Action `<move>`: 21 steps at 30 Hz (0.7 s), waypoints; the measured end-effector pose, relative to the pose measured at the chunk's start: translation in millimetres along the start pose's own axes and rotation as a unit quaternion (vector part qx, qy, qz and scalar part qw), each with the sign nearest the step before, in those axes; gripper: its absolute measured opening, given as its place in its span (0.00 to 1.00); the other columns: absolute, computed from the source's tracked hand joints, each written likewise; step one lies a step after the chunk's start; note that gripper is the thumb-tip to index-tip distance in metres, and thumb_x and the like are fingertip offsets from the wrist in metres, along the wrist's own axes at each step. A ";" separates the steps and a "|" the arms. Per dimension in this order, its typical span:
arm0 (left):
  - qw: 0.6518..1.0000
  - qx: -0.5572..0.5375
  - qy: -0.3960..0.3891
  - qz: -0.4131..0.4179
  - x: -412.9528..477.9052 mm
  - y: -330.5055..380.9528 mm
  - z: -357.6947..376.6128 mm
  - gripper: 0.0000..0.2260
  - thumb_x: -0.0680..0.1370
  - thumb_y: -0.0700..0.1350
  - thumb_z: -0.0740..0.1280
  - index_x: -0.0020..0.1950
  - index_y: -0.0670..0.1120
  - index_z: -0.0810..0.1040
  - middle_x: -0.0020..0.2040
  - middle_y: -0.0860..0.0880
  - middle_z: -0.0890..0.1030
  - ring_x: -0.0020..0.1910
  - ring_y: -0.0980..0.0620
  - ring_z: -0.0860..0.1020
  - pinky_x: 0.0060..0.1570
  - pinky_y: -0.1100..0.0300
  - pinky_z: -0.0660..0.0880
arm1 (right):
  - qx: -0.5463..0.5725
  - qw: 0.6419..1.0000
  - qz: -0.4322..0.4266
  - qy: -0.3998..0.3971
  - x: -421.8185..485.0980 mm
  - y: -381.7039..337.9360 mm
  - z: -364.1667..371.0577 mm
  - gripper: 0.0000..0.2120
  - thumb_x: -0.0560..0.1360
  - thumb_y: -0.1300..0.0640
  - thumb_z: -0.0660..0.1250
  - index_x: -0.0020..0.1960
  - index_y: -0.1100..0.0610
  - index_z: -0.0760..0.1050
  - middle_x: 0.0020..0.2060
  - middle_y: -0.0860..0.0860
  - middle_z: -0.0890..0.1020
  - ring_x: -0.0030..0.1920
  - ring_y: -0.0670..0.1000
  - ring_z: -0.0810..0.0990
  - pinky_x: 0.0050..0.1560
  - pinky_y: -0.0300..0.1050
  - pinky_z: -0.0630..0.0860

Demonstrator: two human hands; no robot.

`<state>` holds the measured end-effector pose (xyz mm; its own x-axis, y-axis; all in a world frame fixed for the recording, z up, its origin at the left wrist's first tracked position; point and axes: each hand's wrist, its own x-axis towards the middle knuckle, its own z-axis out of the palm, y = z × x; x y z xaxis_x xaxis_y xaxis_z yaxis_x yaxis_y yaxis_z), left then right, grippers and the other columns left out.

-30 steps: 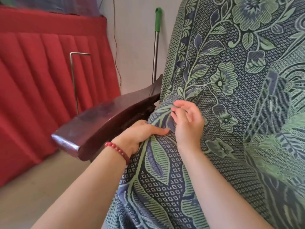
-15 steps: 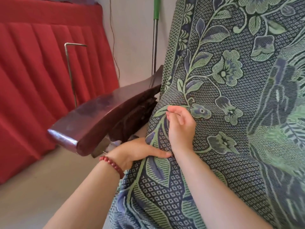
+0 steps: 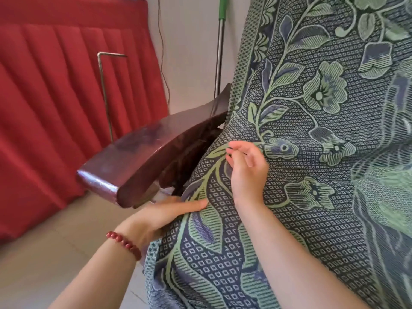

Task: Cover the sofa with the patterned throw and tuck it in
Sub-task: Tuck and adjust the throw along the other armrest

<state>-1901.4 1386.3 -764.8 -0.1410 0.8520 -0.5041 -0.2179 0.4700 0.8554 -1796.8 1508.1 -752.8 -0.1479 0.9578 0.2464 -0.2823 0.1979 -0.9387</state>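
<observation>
— Biggest first? Green-and-blue flowered throw [image 3: 323, 152], draped over the sofa back and seat, filling the right half of the view, edge hanging loose at lower left.
— And beyond? Red pleated cloth [image 3: 55, 97] along the left, pale wall behind, tiled floor [image 3: 44, 253] below.
— Sofa itself? Only a dark wooden armrest [image 3: 142, 157] showing, jutting left from under the throw, just beside the cloth's edge.
— Behind that? Metal pole with green grip [image 3: 219, 52] leaning at the wall; bent metal rod [image 3: 104, 94] before the red cloth.
— Hands? Left hand [image 3: 165, 212], beaded red bracelet [image 3: 123, 244] at the wrist, flat and fingers together, pressed against the throw under the armrest. Right hand [image 3: 247, 172] resting on the throw above, fingertips pinched together on a fold.
</observation>
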 end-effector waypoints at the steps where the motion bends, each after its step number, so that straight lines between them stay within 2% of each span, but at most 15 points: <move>1: 1.000 0.011 -0.016 -0.003 -3.5 -2.5 -2.9 0.20 0.66 0.51 0.74 0.54 0.44 0.82 0.52 0.43 0.84 0.52 0.44 0.82 0.53 0.55 0.78 | 0.000 1.000 -0.002 0.000 1.1 -0.3 -0.1 0.08 0.73 0.66 0.63 0.45 0.57 0.79 0.39 0.45 0.84 0.46 0.45 0.82 0.51 0.45 0.78; 3: 0.996 0.076 -0.052 0.010 -7.5 -4.9 -5.3 0.30 0.59 0.57 0.79 0.57 0.48 0.80 0.54 0.47 0.84 0.54 0.47 0.82 0.57 0.54 0.76 | -0.006 1.000 -0.010 -0.002 1.5 -1.7 0.0 0.09 0.73 0.66 0.63 0.45 0.57 0.79 0.42 0.47 0.84 0.49 0.46 0.82 0.55 0.48 0.78; 5: 0.991 0.118 -0.066 0.015 -6.6 -3.8 0.2 0.36 0.53 0.57 0.83 0.59 0.50 0.79 0.55 0.50 0.83 0.56 0.49 0.81 0.60 0.52 0.74 | -0.019 1.000 -0.017 -0.003 0.3 -2.0 -0.1 0.09 0.72 0.64 0.62 0.45 0.56 0.79 0.43 0.48 0.84 0.49 0.46 0.82 0.56 0.49 0.78; 7: 0.992 0.101 -0.072 0.023 -6.5 0.9 9.5 0.27 0.59 0.49 0.82 0.56 0.50 0.80 0.52 0.51 0.85 0.51 0.51 0.83 0.54 0.56 0.77 | -0.025 1.000 -0.016 -0.001 -0.2 -2.2 -1.2 0.08 0.71 0.63 0.62 0.45 0.56 0.80 0.43 0.48 0.84 0.49 0.46 0.82 0.56 0.49 0.78; 8: 0.993 0.085 -0.075 0.027 -7.1 3.9 14.3 0.21 0.63 0.44 0.80 0.54 0.49 0.80 0.50 0.51 0.85 0.49 0.51 0.84 0.50 0.58 0.78 | -0.025 1.000 -0.017 -0.001 0.5 -2.9 -1.5 0.08 0.71 0.63 0.62 0.45 0.56 0.79 0.43 0.49 0.84 0.49 0.46 0.82 0.56 0.49 0.78; 10: 0.995 0.059 -0.077 0.029 -7.7 8.9 19.2 0.16 0.67 0.39 0.73 0.53 0.49 0.80 0.47 0.50 0.86 0.45 0.52 0.84 0.46 0.59 0.79 | -0.027 0.999 -0.019 0.001 2.5 -4.8 -2.5 0.08 0.72 0.65 0.63 0.45 0.56 0.79 0.42 0.48 0.84 0.49 0.46 0.82 0.55 0.48 0.78; 18: 0.997 -0.045 -0.067 -0.013 -4.4 -1.8 17.2 0.09 0.73 0.35 0.66 0.49 0.43 0.83 0.45 0.44 0.85 0.40 0.46 0.84 0.45 0.53 0.81 | -0.024 1.000 -0.015 0.007 -0.3 -9.0 -3.3 0.08 0.73 0.66 0.63 0.45 0.58 0.79 0.37 0.44 0.83 0.41 0.43 0.82 0.49 0.49 0.81; 21: 0.995 -0.074 -0.070 0.007 -6.1 -8.9 13.9 0.10 0.71 0.34 0.68 0.49 0.44 0.84 0.47 0.44 0.85 0.42 0.46 0.84 0.45 0.52 0.81 | -0.018 1.000 -0.011 0.003 -4.4 -12.2 -1.2 0.07 0.74 0.66 0.62 0.45 0.60 0.78 0.30 0.42 0.80 0.31 0.39 0.76 0.42 0.54 0.77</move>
<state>-1885.2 1380.1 -767.7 -0.0112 0.8867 -0.4621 -0.3584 0.4279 0.8297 -1791.6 1501.8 -742.7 -0.1372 0.9543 0.2654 -0.2519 0.2255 -0.9411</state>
